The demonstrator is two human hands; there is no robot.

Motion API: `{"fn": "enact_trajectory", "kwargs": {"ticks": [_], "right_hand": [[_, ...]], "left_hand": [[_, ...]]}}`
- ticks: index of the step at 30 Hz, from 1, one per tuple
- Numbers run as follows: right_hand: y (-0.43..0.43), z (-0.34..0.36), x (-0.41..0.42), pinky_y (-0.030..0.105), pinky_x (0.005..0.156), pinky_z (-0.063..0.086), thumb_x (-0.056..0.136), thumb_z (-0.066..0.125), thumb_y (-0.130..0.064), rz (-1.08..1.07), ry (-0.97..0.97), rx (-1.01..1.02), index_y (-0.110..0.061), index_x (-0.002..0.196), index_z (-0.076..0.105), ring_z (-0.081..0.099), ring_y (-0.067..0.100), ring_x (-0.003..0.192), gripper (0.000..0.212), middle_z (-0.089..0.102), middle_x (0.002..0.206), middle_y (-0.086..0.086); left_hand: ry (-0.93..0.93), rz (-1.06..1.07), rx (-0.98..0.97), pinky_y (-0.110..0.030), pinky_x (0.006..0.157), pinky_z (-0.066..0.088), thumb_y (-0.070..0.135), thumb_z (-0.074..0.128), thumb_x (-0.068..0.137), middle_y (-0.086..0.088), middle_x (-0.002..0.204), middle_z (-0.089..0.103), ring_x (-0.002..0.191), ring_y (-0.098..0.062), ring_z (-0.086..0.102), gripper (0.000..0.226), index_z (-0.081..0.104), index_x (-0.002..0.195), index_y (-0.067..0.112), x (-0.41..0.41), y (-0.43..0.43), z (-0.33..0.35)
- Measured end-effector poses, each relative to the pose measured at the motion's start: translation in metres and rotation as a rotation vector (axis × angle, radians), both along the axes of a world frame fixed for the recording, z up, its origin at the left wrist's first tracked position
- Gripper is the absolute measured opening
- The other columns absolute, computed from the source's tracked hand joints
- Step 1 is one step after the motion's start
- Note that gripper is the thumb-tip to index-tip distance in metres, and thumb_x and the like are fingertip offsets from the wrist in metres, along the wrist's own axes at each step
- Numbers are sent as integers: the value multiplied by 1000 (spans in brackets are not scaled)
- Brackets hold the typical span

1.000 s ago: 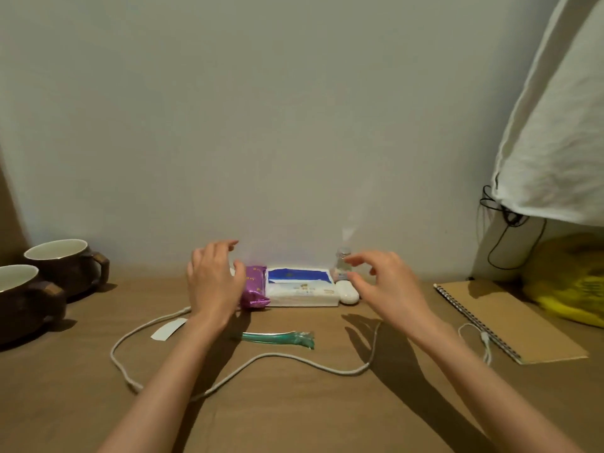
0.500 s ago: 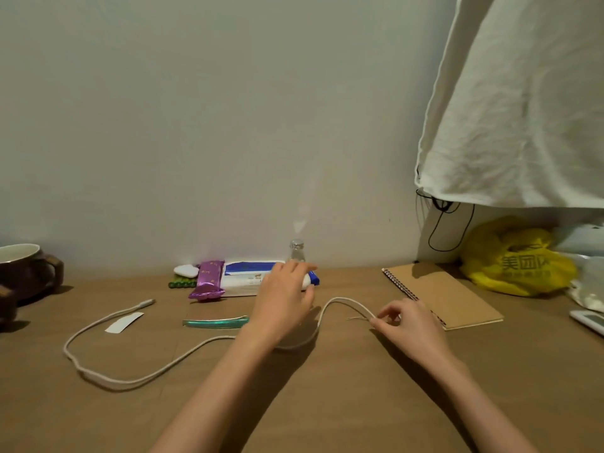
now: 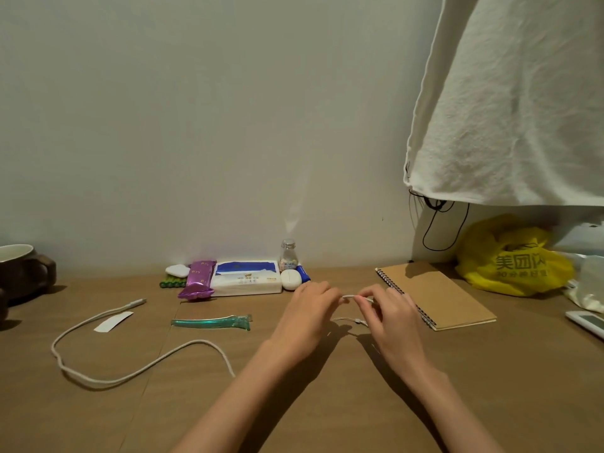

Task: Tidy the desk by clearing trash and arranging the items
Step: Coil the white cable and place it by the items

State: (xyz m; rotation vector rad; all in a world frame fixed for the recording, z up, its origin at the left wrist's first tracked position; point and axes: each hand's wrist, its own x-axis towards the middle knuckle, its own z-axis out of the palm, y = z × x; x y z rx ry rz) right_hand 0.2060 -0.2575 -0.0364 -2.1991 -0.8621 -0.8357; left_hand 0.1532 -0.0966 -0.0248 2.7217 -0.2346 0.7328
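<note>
Left hand: the left hand [image 3: 305, 317] has its fingers curled, and the tips pinch one side of a short white cable end [image 3: 350, 296].
Right hand: the right hand [image 3: 390, 317] is also curled and pinches the other side of the same piece.
Cable end: it is held just above the desk [image 3: 327, 403], between the tissue pack [image 3: 246, 282] and the notebook [image 3: 438, 295]. A thin cord [image 3: 346, 319] trails beneath it.
White cable: the white cable [image 3: 98, 322] sprawls in a loose loop on the left. Its far plug lies free and its near stretch passes behind the left forearm. I cannot tell whether it joins the held piece.
Trash left: a paper slip [image 3: 113, 321] lies just beside the cable, and a green plastic strip [image 3: 210, 322] lies mid-desk. Neither looks cleared.
Back row: a purple wrapper [image 3: 197, 279], the tissue pack, a small bottle [image 3: 288, 256] and a white case [image 3: 291, 279] sit close together along the wall. This part looks fairly orderly.
Right side: the notebook lies askew, near a yellow bag [image 3: 513, 259].
Progress: probably early. The cords need winding, the scraps need binning and the notebook needs squaring.
</note>
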Motion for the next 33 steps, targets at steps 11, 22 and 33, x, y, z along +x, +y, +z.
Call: {"fn": "enact_trajectory", "kwargs": {"ticks": [11, 22, 33], "right_hand": [[-7, 22, -5, 16, 69, 34, 95, 45, -31, 84, -90, 215, -16, 89, 68, 42, 11, 79, 28, 53, 82, -1], [66, 85, -59, 29, 63, 44, 98, 48, -26, 521, 446, 458, -17, 84, 66, 51, 14, 64, 25, 55, 62, -4], [131, 70, -51, 5, 55, 39, 99, 48, -23, 545, 697, 511, 0, 89, 66, 53, -10, 57, 31, 57, 60, -8]], "left_hand": [[-282, 71, -449, -17, 67, 42, 24, 56, 92, 8, 86, 64, 79, -3, 56, 16, 70, 96, 18, -34, 51, 39], [-182, 73, -861, -11, 50, 41, 23, 63, 87, 19, 64, 69, 54, 4, 54, 16, 73, 100, 20, -84, 82, 63], [177, -10, -854, -7, 47, 36, 22, 58, 91, 12, 78, 73, 54, 9, 52, 19, 74, 101, 17, -110, 103, 40]]}}
